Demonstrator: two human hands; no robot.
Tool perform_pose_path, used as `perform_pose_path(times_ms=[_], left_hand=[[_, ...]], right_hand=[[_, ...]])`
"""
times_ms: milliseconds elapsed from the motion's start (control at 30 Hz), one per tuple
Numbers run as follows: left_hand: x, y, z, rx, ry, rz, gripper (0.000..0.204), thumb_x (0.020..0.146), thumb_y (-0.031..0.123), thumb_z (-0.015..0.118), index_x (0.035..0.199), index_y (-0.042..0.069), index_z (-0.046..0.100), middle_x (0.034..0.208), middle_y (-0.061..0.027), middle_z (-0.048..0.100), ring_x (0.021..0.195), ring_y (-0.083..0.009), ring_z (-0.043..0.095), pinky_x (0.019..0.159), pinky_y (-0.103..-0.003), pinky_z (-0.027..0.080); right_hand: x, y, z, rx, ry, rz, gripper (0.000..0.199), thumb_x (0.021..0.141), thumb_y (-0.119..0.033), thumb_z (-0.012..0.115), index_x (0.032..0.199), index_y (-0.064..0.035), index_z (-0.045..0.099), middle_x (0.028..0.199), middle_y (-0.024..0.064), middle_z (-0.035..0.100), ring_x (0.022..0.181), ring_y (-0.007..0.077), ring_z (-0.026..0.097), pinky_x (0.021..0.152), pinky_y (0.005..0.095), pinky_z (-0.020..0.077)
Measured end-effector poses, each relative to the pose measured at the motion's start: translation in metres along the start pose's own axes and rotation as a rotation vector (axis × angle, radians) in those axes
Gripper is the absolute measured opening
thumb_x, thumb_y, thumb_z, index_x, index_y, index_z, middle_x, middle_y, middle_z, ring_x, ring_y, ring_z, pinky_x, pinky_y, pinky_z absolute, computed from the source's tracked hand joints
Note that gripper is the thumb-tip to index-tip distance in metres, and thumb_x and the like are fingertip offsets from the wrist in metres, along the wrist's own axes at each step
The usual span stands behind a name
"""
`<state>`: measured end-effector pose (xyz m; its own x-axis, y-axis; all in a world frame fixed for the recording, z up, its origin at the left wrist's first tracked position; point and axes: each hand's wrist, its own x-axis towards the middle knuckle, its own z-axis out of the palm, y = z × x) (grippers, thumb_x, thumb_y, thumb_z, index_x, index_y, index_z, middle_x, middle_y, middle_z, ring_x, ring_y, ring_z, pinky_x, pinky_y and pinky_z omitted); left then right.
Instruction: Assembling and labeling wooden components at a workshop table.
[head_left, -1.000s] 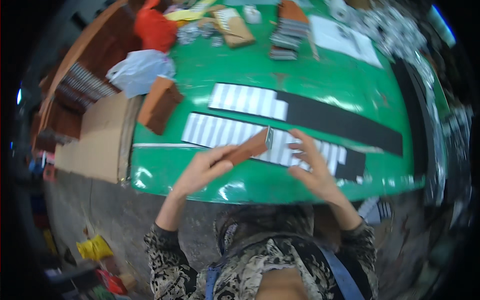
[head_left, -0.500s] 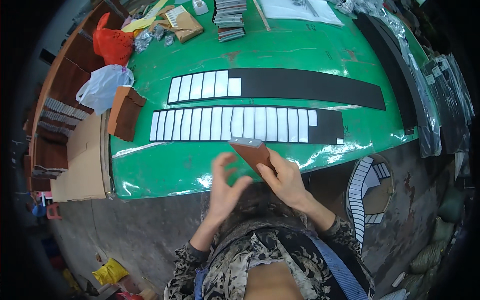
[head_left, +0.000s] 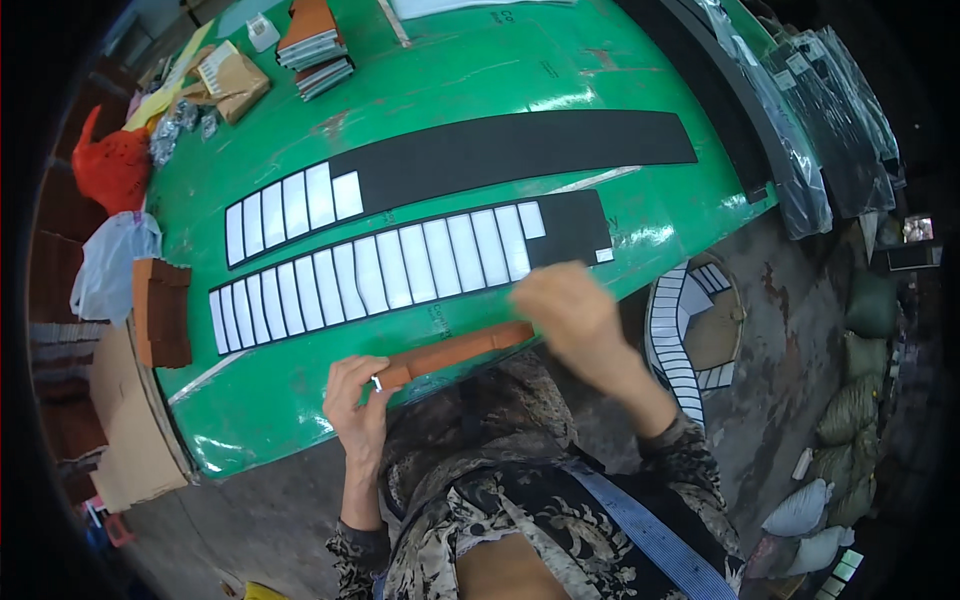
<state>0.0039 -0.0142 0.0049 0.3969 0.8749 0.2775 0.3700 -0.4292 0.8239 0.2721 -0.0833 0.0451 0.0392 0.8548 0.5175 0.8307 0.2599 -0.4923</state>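
My left hand (head_left: 355, 402) is closed around the left end of a long, narrow reddish-brown piece (head_left: 455, 352), where a small pale end shows by the fingertips. The piece is held nearly level over the table's near edge. My right hand (head_left: 572, 318) is smeared by motion close to the piece's other end; its fingers cannot be made out. Just beyond lies a black strip with white rectangles (head_left: 570, 235) stuck along most of it. Farther back, a second black strip (head_left: 520, 150) has white rectangles only at its left part.
The green table (head_left: 450, 90) bears a brown stack (head_left: 312, 45) at the back. A reddish-brown block (head_left: 162, 312), a white bag (head_left: 118, 265) and a red bag (head_left: 110, 165) stand left. A round container (head_left: 738, 335) with white-patched strips sits on the floor at right.
The brown piece has passed from my right hand to my left and turned lengthwise. My left hand has closed. The view has shifted, so the table appears tilted and farther left.
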Motion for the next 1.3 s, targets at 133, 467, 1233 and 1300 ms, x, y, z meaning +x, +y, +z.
perform_pose_path(times_ms=[133, 467, 1233, 1300], left_hand=[[-0.004, -0.007, 0.010, 0.016, -0.056, 0.060, 0.035, 0.060, -0.008, 0.069, 0.092, 0.003, 0.064, 0.091, -0.0092, 0.065, 0.086, -0.0285, 0.057, 0.075, -0.036, 0.046], [-0.004, -0.013, 0.013, -0.038, -0.059, 0.052, 0.032, 0.061, -0.007, 0.068, 0.091, 0.003, 0.063, 0.092, -0.0098, 0.064, 0.086, -0.0290, 0.057, 0.076, -0.037, 0.046], [0.002, -0.012, 0.015, -0.059, -0.064, 0.046, 0.034, 0.060, -0.006, 0.068, 0.092, 0.003, 0.064, 0.090, -0.0096, 0.064, 0.085, -0.0284, 0.057, 0.074, -0.037, 0.046], [0.002, -0.012, 0.016, -0.059, -0.063, 0.060, 0.033, 0.060, -0.007, 0.068, 0.092, 0.003, 0.064, 0.090, -0.0095, 0.064, 0.085, -0.0283, 0.057, 0.074, -0.037, 0.046]], right_hand=[[-0.009, 0.055, -0.031, -0.123, -0.044, 0.322, 0.009, 0.076, -0.004, 0.067, 0.085, -0.0027, 0.066, 0.083, 0.0086, 0.064, 0.078, 0.0257, 0.063, 0.066, 0.0340, 0.0514], [0.010, 0.088, -0.039, -0.294, -0.228, 0.269, 0.016, 0.074, -0.007, 0.069, 0.090, -0.0053, 0.068, 0.088, 0.0090, 0.064, 0.079, 0.0268, 0.062, 0.068, 0.0353, 0.0505], [0.015, 0.088, -0.006, -0.171, -0.399, 0.331, 0.037, 0.064, -0.016, 0.079, 0.089, -0.0086, 0.053, 0.093, 0.0026, 0.054, 0.080, 0.0229, 0.058, 0.064, 0.0359, 0.0487], [0.012, 0.091, -0.004, -0.118, -0.301, 0.434, 0.039, 0.063, -0.018, 0.081, 0.088, -0.0077, 0.053, 0.090, 0.0031, 0.054, 0.075, 0.0219, 0.058, 0.063, 0.0347, 0.0491]])
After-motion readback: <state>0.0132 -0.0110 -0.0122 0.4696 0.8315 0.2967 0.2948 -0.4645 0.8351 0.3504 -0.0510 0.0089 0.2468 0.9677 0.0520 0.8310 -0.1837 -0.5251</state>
